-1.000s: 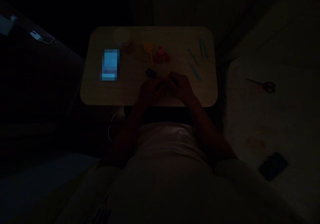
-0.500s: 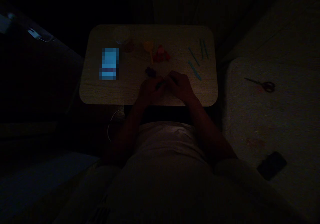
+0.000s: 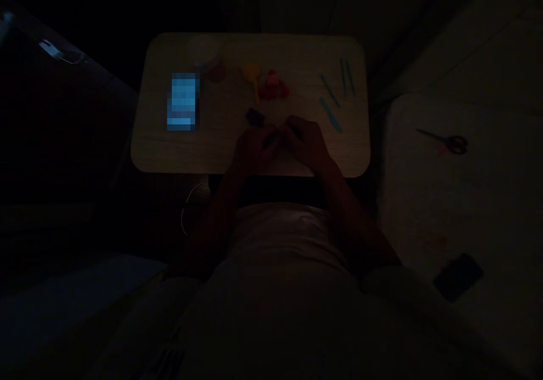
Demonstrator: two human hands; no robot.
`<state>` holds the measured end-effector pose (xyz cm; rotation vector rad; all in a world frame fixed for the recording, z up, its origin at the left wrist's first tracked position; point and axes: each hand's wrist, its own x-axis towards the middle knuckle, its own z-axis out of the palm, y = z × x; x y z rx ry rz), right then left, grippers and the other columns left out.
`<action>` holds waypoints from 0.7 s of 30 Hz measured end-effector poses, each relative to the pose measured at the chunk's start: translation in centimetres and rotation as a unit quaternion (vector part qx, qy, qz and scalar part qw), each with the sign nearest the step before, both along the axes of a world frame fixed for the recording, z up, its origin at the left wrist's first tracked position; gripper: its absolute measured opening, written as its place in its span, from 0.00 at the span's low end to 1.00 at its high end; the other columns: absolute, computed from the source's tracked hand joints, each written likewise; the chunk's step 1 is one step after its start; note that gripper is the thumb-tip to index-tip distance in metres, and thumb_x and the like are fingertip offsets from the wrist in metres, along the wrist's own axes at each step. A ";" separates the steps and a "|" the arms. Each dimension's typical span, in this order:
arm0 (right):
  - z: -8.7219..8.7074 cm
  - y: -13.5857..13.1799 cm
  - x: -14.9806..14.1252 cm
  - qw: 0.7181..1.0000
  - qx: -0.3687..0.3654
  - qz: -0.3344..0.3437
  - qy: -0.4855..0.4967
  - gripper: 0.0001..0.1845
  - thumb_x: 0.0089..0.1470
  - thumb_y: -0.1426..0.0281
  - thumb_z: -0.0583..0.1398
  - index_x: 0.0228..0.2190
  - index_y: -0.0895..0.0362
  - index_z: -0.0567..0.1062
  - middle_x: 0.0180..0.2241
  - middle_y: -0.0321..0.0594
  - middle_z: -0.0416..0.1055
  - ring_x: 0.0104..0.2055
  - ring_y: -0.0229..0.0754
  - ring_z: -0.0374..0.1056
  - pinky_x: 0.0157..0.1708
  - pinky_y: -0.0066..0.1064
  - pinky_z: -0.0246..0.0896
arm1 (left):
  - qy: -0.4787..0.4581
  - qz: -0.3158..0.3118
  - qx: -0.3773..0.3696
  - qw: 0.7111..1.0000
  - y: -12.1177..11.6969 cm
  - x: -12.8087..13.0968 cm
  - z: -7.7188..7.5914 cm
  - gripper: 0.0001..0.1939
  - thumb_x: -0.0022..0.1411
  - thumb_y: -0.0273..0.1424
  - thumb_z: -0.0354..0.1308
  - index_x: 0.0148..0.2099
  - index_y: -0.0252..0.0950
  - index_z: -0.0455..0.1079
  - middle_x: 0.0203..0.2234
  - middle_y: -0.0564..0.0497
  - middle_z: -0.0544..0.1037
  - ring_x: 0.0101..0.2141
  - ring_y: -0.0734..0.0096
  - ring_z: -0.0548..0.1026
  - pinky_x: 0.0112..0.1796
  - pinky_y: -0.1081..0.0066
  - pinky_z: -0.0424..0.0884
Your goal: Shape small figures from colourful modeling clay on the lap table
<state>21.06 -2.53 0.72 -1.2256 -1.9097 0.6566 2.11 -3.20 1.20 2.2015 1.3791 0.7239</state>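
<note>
1. Left hand (image 3: 254,147): above the near middle of the tabletop (image 3: 186,156), digits curled inward. Grip: spread and contents lost in the dark; I cannot say what, if anything, it has hold of.
2. Right hand (image 3: 309,142): knuckles bent, fingertips meeting or nearly meeting the left's. Grip: likewise not determinable.
3. Dark lump (image 3: 255,117), purplish: on the tabletop, just beyond the left hand; contact unclear.
4. Handling, by judgement: lump probably light, perhaps soft and easily dented; best taken lightly by its two sides. Material not confirmed.
5. Nearby: yellow scoop (image 3: 251,74) and red toy (image 3: 274,86) beyond the lump; blue knife (image 3: 331,115) to the right.
6. Markings: lit screen (image 3: 183,102) at left, masked into blocks. No brand, label or writing legible anywhere.
</note>
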 end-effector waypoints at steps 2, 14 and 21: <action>-0.1 0.0 0.0 1.000 -0.007 -0.001 -0.003 0.26 0.74 0.47 0.52 0.29 0.50 0.68 0.29 0.40 0.70 0.34 0.50 0.69 0.38 0.41 0.64 | 0.002 0.004 -0.002 1.000 0.0 0.0 0.0 0.12 0.73 0.38 0.56 0.47 0.38 0.78 0.39 0.46 0.83 0.41 0.55 0.80 0.45 0.61 0.74; 0.0 0.1 0.3 1.000 -0.017 -0.002 -0.015 0.27 0.75 0.46 0.52 0.31 0.51 0.68 0.30 0.40 0.69 0.36 0.51 0.69 0.41 0.43 0.65 | -0.026 0.000 -0.022 0.999 0.2 0.1 -0.1 0.12 0.74 0.40 0.58 0.47 0.38 0.77 0.41 0.45 0.82 0.44 0.53 0.81 0.50 0.58 0.74; 0.5 -0.1 0.2 1.000 0.014 0.003 -0.014 0.32 0.75 0.41 0.47 0.29 0.51 0.64 0.29 0.39 0.68 0.33 0.47 0.67 0.36 0.41 0.60 | -0.045 0.009 -0.032 0.998 0.2 0.1 -0.5 0.13 0.74 0.43 0.59 0.48 0.39 0.77 0.41 0.45 0.82 0.49 0.50 0.79 0.53 0.57 0.73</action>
